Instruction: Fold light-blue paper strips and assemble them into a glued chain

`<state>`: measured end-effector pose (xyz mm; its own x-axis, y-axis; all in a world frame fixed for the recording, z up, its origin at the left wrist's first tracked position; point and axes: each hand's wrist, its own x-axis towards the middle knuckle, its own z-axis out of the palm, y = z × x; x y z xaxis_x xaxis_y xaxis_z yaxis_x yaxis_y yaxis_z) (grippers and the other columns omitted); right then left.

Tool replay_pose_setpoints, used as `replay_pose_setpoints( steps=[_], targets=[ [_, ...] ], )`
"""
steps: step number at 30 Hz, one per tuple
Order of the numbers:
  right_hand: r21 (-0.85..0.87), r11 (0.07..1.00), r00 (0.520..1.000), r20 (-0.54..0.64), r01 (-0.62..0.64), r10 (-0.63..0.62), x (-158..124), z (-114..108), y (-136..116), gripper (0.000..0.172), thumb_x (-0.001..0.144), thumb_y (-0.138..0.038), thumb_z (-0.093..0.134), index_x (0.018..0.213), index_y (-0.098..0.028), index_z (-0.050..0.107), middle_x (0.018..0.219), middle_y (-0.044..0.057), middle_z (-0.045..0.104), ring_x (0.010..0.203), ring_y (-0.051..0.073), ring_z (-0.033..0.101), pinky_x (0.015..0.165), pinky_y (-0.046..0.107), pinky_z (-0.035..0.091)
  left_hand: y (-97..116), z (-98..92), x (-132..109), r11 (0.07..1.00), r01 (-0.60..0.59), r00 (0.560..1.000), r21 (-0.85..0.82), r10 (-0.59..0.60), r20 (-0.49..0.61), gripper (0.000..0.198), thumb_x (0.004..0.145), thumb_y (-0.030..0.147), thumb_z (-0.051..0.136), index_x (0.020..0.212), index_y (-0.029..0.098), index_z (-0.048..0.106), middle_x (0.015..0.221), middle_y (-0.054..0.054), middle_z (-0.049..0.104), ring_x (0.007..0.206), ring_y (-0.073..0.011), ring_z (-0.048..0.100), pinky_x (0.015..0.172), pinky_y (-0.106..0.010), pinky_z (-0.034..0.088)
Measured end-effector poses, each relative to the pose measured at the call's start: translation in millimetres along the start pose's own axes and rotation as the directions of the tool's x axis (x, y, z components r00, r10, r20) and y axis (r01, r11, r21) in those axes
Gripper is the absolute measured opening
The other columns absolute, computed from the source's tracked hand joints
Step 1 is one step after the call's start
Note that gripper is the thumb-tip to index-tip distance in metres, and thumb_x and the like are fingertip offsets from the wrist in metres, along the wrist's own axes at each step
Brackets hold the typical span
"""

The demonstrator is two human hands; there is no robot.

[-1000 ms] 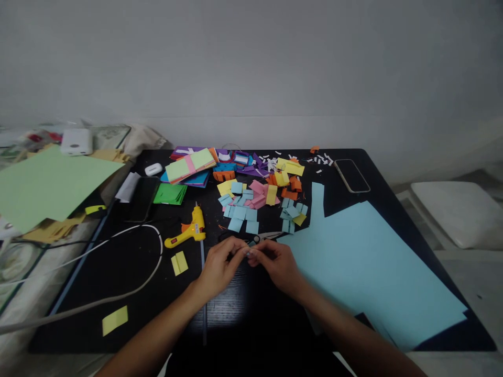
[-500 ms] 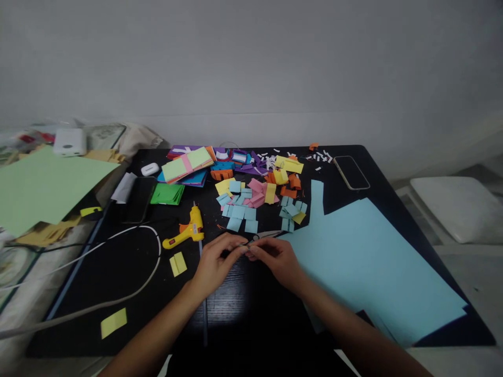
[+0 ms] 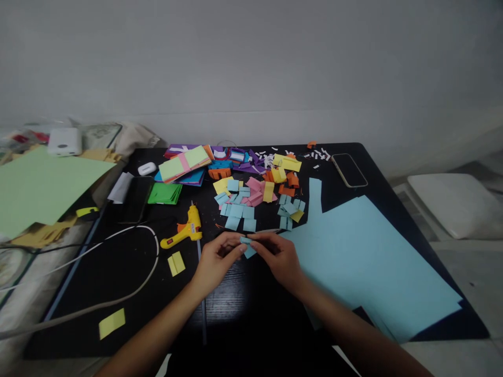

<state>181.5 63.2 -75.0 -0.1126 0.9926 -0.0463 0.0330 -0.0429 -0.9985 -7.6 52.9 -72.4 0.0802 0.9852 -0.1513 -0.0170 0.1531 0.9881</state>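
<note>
A small light-blue piece of paper is pinched between my two hands above the black table. My left hand grips its left side with thumb and fingers. On its right side, my right hand holds it the same way. Part of the paper is hidden by the fingertips. Just beyond lie small folded blue paper pieces, with pink ones among them. Scissors lie partly hidden behind my right hand. A yellow glue gun rests left of my left hand, its glue stick pointing toward me.
Large light-blue sheets cover the table's right side. A phone lies at the back right, a dark phone at the left. Stacked coloured paper and green paper lie back left. A white cable loops across the left.
The blue paper between my hands has turned, so more of its face shows below my fingertips. Both hands stay in nearly the same place. The whole view has shifted slightly.
</note>
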Motion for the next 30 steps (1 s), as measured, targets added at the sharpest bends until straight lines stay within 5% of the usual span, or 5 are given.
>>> replay_pose_setpoints(
  steps=[19,24,30],
  targets=[
    [0.023,1.000,0.999,-0.031,0.008,-0.007,-2.1,1.5,-1.8,0.020,0.086,-0.035,0.082,0.102,-0.023,0.081,0.099,0.006,0.083,0.090,0.023,0.079,0.086,0.036,0.064,1.2,-1.0,-0.6,0.998,0.037,0.999,0.046,-0.037,0.000,0.028,0.086,0.043,0.081,0.098,0.018,0.076,0.085,-0.004,0.076,0.071,-0.0144,0.067,0.062,-0.024,0.056],
    [0.086,0.996,0.999,-0.050,-0.013,0.018,-2.0,1.8,-0.4,0.023,0.081,-0.032,0.086,0.100,-0.023,0.078,0.097,0.005,0.082,0.088,0.021,0.078,0.085,0.034,0.065,3.1,-3.0,-1.5,0.971,-0.060,0.998,0.232,0.051,0.043,0.029,0.094,0.043,0.073,0.080,0.017,0.071,0.069,0.001,0.065,0.062,-0.0116,0.059,0.060,-0.022,0.048],
    [0.117,0.993,0.999,0.002,-0.037,0.037,-2.2,1.7,-1.1,0.027,0.080,-0.031,0.086,0.104,-0.023,0.077,0.097,0.004,0.079,0.089,0.019,0.076,0.085,0.032,0.063,7.0,-3.6,-1.6,0.925,-0.195,0.979,0.325,0.166,0.116,0.022,0.098,0.037,0.068,0.091,0.018,0.075,0.076,-0.001,0.069,0.068,-0.0123,0.061,0.064,-0.022,0.048]
  ],
)
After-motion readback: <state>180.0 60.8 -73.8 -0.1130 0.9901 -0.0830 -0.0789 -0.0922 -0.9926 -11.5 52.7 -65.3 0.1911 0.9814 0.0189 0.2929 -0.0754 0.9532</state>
